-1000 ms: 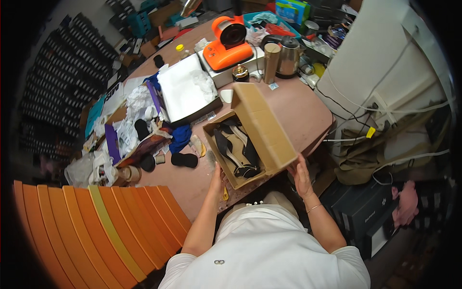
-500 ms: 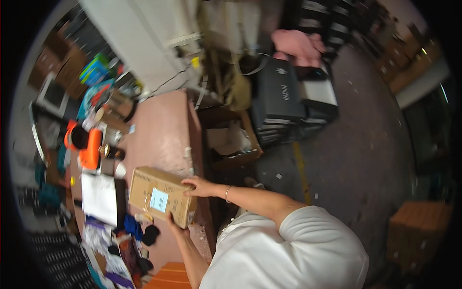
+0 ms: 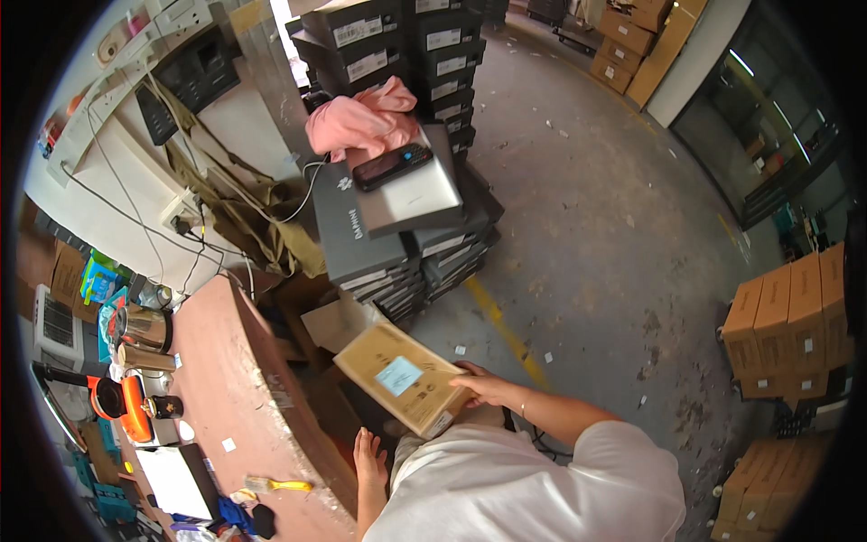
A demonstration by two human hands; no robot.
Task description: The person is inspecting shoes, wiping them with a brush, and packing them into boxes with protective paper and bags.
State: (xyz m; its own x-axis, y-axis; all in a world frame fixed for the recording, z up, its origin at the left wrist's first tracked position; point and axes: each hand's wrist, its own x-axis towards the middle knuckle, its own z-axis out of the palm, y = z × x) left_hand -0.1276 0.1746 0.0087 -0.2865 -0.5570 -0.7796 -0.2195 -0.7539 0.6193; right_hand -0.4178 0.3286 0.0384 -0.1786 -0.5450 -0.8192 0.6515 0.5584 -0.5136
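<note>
A flat brown cardboard box [image 3: 432,397] with a pale blue label [image 3: 398,376] on its top hangs off the bench, tilted, just in front of my body. My right hand [image 3: 480,385] grips its right end, thumb and fingers at the edge. My left hand [image 3: 368,459] is off the box, fingers stretched out, beside the edge of the reddish-brown workbench [image 3: 230,379]. On that bench lies a brush with a yellow handle [image 3: 287,486], the nearest loose tool to my left hand.
Stacked dark shoe boxes [image 3: 366,244] stand ahead, topped by a pink cloth [image 3: 366,122] and a black handheld device [image 3: 393,167]. An open carton [image 3: 339,321] sits beside the bench. Brown cartons [image 3: 786,316] are piled at right. The bench's left holds an orange tool [image 3: 135,408] and white paper [image 3: 178,479].
The box has left the benchtop and moved right, over the floor side, in my right hand. My left hand has let go of it. My view has turned toward the right.
</note>
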